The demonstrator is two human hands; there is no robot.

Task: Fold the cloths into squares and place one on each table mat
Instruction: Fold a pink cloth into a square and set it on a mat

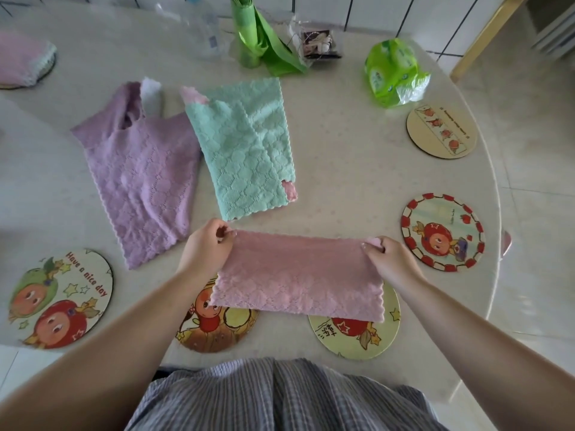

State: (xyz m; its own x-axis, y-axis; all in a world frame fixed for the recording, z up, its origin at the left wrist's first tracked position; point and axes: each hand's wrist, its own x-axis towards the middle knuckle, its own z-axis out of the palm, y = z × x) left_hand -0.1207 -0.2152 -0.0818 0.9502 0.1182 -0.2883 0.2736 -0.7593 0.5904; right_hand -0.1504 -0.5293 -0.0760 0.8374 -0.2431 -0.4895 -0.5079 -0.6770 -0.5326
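A pink cloth (pixel 298 275), folded into a long rectangle, hangs above the table's near edge. My left hand (pixel 207 244) pinches its top left corner and my right hand (pixel 389 256) pinches its top right corner. Its lower edge covers parts of two round picture mats (pixel 211 325) (pixel 354 337). A purple cloth (pixel 143 178) lies loose and rumpled at the left. A green cloth (pixel 245 150) lies beside it, over something pink that shows at two corners. More mats sit at the near left (pixel 60 298), at the right (pixel 443 231) and at the far right (pixel 441 132).
At the far left a folded pink cloth (pixel 21 57) rests on a mat. Along the table's back stand a clear plastic bottle (pixel 205 29), a green bag (pixel 261 42), a small packet (pixel 320 42) and a green tissue pack (pixel 393 73). The round table edge (pixel 494 213) curves at the right.
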